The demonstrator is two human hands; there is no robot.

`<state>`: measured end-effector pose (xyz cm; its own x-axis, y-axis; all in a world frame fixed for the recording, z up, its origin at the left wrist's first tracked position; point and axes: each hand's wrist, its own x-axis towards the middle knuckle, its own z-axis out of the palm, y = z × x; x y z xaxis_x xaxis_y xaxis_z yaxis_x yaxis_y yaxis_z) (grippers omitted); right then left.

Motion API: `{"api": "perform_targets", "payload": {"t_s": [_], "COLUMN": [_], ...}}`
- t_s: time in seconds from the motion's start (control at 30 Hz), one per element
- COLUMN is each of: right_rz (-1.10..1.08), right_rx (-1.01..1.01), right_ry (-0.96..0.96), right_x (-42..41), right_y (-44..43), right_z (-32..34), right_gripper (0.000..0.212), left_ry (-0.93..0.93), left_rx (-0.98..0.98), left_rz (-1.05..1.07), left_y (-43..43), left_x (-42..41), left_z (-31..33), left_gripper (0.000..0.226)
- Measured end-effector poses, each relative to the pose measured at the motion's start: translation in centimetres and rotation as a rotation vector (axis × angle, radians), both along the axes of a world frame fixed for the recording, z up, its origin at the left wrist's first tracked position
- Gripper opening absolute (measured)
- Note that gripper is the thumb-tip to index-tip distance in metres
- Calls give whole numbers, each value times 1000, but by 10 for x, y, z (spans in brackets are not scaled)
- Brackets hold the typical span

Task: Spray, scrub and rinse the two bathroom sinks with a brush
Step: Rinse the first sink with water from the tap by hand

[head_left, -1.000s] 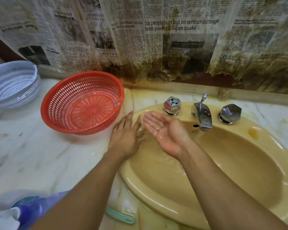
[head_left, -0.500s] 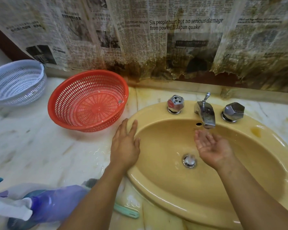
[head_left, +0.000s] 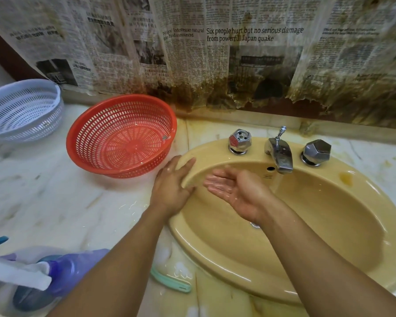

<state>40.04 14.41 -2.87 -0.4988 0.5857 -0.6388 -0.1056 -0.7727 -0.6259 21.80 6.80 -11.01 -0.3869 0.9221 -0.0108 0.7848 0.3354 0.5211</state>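
A yellow oval sink [head_left: 343, 227] is set in a marble counter, and water runs from its chrome tap [head_left: 280, 155]. My left hand [head_left: 172, 188] rests flat on the sink's left rim, fingers straight. My right hand [head_left: 236, 191] is cupped palm up and wet, over the left part of the basin, holding nothing. A teal brush handle [head_left: 172, 282] lies on the foamy counter by the front rim, partly hidden by my left forearm. A purple spray bottle [head_left: 62, 275] with a white head lies at the lower left.
A red plastic colander [head_left: 121, 136] stands just left of the sink, a white one [head_left: 21, 110] further left. Two chrome knobs [head_left: 239, 141] [head_left: 317, 152] flank the tap. Stained newspaper [head_left: 238, 53] covers the wall behind. Bare marble counter [head_left: 44, 191] lies between the colanders and the bottle.
My right hand moved from under the tap back left towards the rim, still cupped. My left hand slid a little along the left rim.
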Motion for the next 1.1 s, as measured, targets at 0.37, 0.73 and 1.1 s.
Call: {"api": "perform_targets", "payload": {"t_s": [0.37, 0.73, 1.1], "right_rz": [-599, -282, -241], "right_rx": [-274, -164, -81], "right_ry": [108, 248, 24], "right_x": [83, 17, 31], "right_y": [35, 18, 10], "right_z": [-35, -12, -4], "right_gripper": [35, 33, 31], "left_ry": [136, 138, 55], "left_rx": [-5, -28, 115], "left_rz": [227, 19, 326], "left_y": [-26, 6, -45], "left_x": [41, -2, 57], "left_z": [-8, -12, -13], "left_gripper": [71, 86, 71]}}
